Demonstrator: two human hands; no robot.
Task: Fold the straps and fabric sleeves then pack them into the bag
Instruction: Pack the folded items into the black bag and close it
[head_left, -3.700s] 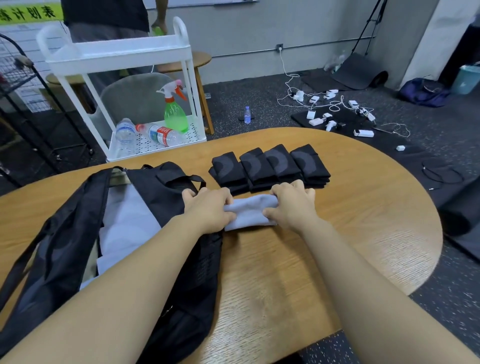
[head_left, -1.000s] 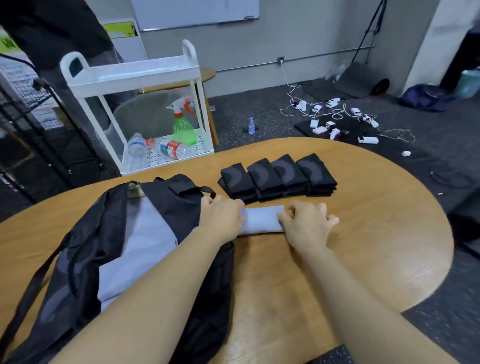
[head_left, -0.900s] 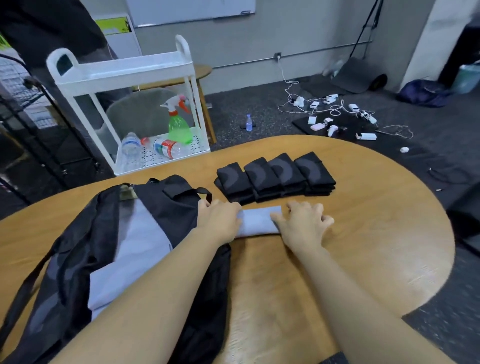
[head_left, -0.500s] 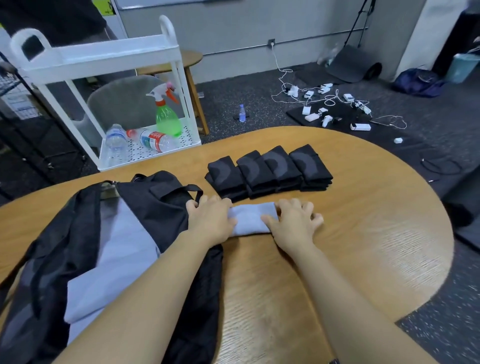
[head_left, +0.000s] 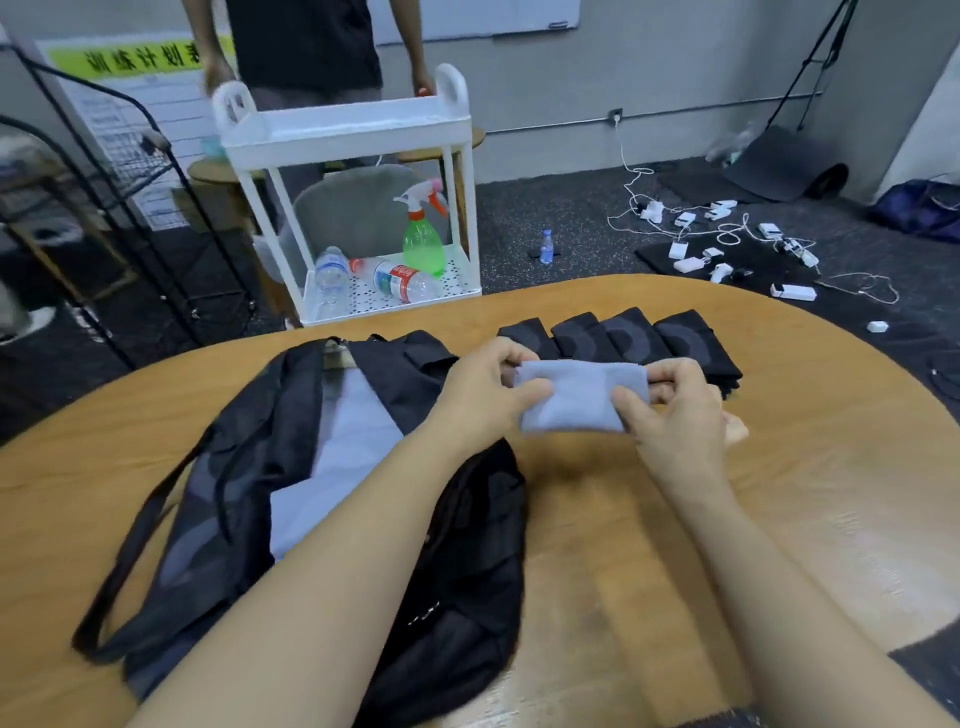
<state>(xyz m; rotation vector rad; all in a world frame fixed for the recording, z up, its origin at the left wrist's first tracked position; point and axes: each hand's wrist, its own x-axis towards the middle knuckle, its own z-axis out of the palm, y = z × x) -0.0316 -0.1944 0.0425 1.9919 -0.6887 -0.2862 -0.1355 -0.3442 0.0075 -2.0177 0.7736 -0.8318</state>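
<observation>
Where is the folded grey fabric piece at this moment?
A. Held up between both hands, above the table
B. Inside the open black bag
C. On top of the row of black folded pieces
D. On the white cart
A: the left hand and the right hand each pinch one end of the grey fabric piece, lifted above the wooden table.

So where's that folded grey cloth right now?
The folded grey cloth is held between both hands, left hand and right hand, over the wooden table, before the black folded pieces.
</observation>
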